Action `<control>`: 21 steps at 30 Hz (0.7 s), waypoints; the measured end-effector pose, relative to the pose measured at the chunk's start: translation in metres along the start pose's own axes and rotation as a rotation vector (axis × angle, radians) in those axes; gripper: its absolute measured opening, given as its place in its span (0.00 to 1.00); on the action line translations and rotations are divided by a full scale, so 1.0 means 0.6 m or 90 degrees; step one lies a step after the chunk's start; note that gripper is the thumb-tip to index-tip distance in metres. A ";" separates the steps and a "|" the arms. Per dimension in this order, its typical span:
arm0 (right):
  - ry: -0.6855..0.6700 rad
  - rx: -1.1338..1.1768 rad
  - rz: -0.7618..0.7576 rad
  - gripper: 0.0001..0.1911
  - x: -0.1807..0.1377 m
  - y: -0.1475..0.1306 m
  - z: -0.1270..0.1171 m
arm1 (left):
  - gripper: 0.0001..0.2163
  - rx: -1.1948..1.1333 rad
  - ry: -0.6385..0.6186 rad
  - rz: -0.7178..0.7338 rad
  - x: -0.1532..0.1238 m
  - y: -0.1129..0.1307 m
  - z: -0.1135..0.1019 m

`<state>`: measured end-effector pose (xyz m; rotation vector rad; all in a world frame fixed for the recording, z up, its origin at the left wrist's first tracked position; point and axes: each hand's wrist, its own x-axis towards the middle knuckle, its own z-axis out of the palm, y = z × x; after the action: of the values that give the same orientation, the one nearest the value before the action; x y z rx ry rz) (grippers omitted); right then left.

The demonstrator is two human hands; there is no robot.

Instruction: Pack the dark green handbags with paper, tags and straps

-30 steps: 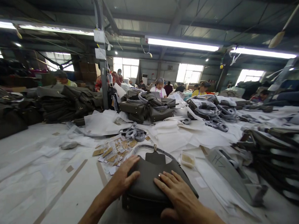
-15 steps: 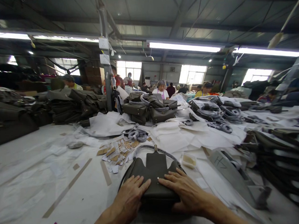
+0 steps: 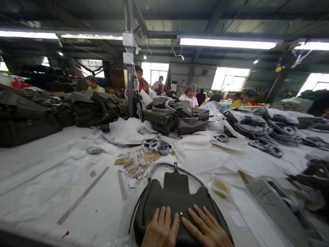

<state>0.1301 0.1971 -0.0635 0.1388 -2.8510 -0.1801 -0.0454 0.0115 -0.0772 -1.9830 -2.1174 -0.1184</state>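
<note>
We rest our left hand (image 3: 160, 231) and right hand (image 3: 207, 228) on the dark handbag (image 3: 178, 200), fingers extended and slightly spread, flanking its small metal fitting (image 3: 181, 215); the bag lies before us on the white worktable (image 3: 100, 212), near brown hang tags (image 3: 133, 170).

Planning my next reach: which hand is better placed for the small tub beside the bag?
Probably right: the right hand rests on the bag nearer the tub; the left hand lies farther off, beyond the metal clasp.
</note>
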 end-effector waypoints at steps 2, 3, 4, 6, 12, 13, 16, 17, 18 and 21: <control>0.082 -0.041 -0.024 0.41 -0.016 -0.004 0.025 | 0.21 0.055 0.100 0.016 -0.017 0.011 0.026; 0.099 -0.037 -0.029 0.42 -0.020 -0.007 0.030 | 0.22 0.072 0.131 0.011 -0.024 0.018 0.033; 0.098 -0.018 -0.028 0.42 -0.021 -0.011 0.030 | 0.22 0.081 0.146 -0.001 -0.029 0.025 0.036; 0.060 0.048 -0.008 0.41 -0.010 -0.020 0.023 | 0.22 0.086 0.143 -0.032 -0.032 0.040 0.031; -0.052 0.195 0.094 0.30 0.065 -0.036 0.024 | 0.21 0.070 0.109 -0.033 -0.027 0.048 -0.025; -0.066 0.206 0.089 0.30 0.072 -0.035 0.027 | 0.20 0.064 0.108 -0.024 -0.031 0.041 -0.035; -0.084 0.225 0.082 0.29 0.075 -0.033 0.030 | 0.20 0.044 0.102 -0.049 -0.053 0.018 -0.054; -0.083 0.227 0.087 0.29 0.074 -0.033 0.030 | 0.20 0.036 0.098 -0.069 -0.063 0.010 -0.055; -0.080 0.227 0.094 0.29 0.072 -0.034 0.029 | 0.22 0.027 0.093 -0.089 -0.073 0.004 -0.054; -0.067 0.212 0.111 0.31 0.071 -0.042 0.027 | 0.31 -0.008 0.082 -0.128 -0.098 -0.004 -0.041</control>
<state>0.0865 0.1693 -0.0709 -0.0555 -2.9553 0.3337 -0.0420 -0.0510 -0.0665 -1.7141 -2.2306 -0.2875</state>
